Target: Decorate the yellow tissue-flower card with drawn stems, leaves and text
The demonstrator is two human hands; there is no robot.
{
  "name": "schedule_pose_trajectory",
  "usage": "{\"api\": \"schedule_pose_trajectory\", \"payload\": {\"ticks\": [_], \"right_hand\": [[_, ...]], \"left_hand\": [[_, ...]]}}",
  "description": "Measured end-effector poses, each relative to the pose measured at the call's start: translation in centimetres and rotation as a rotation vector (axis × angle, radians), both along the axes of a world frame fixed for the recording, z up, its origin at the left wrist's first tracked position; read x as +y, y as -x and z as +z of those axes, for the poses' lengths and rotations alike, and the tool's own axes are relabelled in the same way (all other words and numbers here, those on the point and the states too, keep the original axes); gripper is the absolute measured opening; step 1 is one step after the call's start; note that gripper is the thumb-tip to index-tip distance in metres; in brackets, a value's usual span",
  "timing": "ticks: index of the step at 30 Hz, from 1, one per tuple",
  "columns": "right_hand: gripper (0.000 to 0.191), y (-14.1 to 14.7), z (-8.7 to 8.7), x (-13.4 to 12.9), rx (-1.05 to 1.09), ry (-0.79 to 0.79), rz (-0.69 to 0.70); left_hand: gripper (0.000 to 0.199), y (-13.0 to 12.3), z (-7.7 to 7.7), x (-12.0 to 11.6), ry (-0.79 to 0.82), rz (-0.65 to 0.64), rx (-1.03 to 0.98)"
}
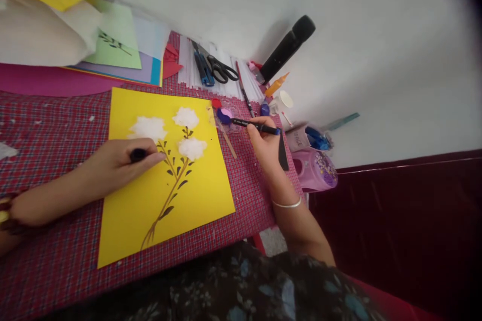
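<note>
My right hand point(265, 140) grips a black marker point(259, 126) with a blue end. Its tip points left, at the edge of the dark blue patch in a small clear paint palette point(235, 124); whether it touches cannot be made out. My left hand point(126, 160) rests over the left part of a yellow sheet point(211, 185), fingers closed round a short black cap point(138, 155). On the sheet are a painted brown stem point(171, 190) with dark leaves and three fluffy white flower heads point(192, 148), one partly behind my left hand.
Scissors point(222, 69) and a blue-black cutter point(203, 67) lie on white paper strips at the back. A black bottle point(286, 50) leans near the wall. Coloured papers point(116, 35) are piled back left. A pink container point(316, 169) stands beyond the right edge of the checked tablecloth point(52, 125).
</note>
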State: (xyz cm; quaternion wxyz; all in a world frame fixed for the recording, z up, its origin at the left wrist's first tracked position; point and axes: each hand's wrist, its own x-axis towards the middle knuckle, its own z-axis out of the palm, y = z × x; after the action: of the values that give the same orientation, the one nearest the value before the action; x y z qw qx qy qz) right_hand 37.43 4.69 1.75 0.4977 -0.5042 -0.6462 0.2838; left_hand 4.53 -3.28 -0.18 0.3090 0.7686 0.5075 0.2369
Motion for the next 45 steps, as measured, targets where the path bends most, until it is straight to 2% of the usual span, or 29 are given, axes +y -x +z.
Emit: {"api": "schedule_pose_trajectory", "payload": {"ticks": [4,8,12,15,16,21,23,26,30,45], "right_hand": [[0.016,0.3,-1.5,0.8,-0.044,0.005,0.050],[0.019,0.0,-2.2,1.5,-0.076,0.005,0.078],[0.020,-0.7,-2.3,1.4,-0.046,-0.039,-0.006],[0.021,-0.2,-1.6,-0.1,0.081,-0.098,-0.015],[0.022,0.2,-1.3,-1.0,0.124,-0.079,0.035],[0.024,2.6,0.2,-7.1,0.246,0.218,0.505],[0.021,3.4,0.1,-9.1,0.200,0.294,0.601],[0.020,4.4,-0.5,-10.3,0.103,0.300,0.586],[0.017,4.9,-0.9,-10.0,0.099,0.279,0.535],[0.015,5.1,-1.0,-9.7,0.050,0.346,0.552]], "left_hand": [[0.036,0.0,0.0,0.1,-0.010,0.003,-0.012],[0.037,0.0,-0.2,0.4,-0.033,0.010,-0.004],[0.039,-0.6,0.5,-0.1,-0.018,0.032,-0.005],[0.035,-1.0,1.3,-0.2,0.005,0.052,-0.061],[0.035,-1.1,1.4,-0.2,0.012,0.054,-0.067],[0.036,-1.0,1.4,0.1,0.020,0.034,0.000],[0.036,-1.0,1.3,0.1,0.013,0.037,0.011],[0.036,-1.1,1.4,0.0,0.000,0.040,0.020],[0.037,-1.2,1.5,0.0,-0.002,0.039,0.027],[0.039,-1.1,1.2,0.2,0.002,0.038,0.056]]}}
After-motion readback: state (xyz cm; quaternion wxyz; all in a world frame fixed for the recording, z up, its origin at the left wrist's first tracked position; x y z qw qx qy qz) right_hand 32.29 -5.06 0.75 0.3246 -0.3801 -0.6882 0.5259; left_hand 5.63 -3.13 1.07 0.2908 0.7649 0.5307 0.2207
